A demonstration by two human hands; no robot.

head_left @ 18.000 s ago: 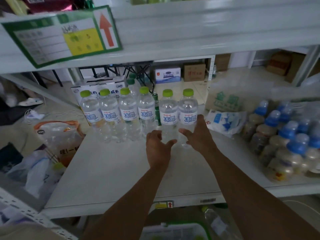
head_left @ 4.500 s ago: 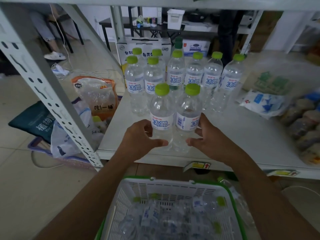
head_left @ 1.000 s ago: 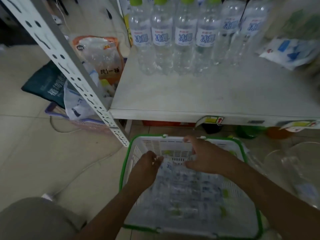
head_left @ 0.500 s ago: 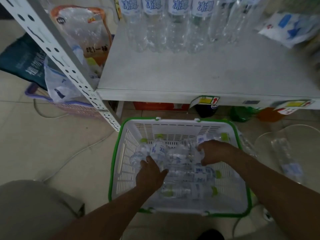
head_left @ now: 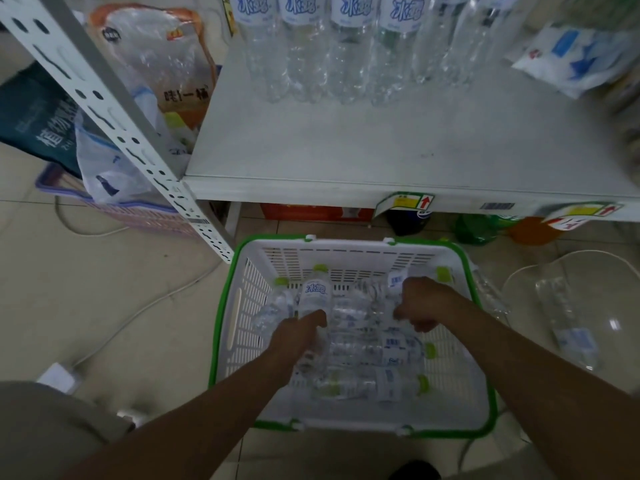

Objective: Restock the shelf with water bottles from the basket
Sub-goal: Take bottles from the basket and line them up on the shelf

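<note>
2 more bottles are gripped: since a moment ago the left hand (head_left: 298, 336) has closed round a labelled bottle (head_left: 316, 296) and the right hand (head_left: 424, 303) round a second bottle (head_left: 379, 299), both still low in the basket (head_left: 346, 252). The shelf (head_left: 381, 150) likely receives them next.

Loose bottles (head_left: 367, 351) in basket (head_left: 239, 306) on floor (head_left: 121, 289) before shelf (head_left: 381, 143) bearing bottle row (head_left: 346, 64).
</note>
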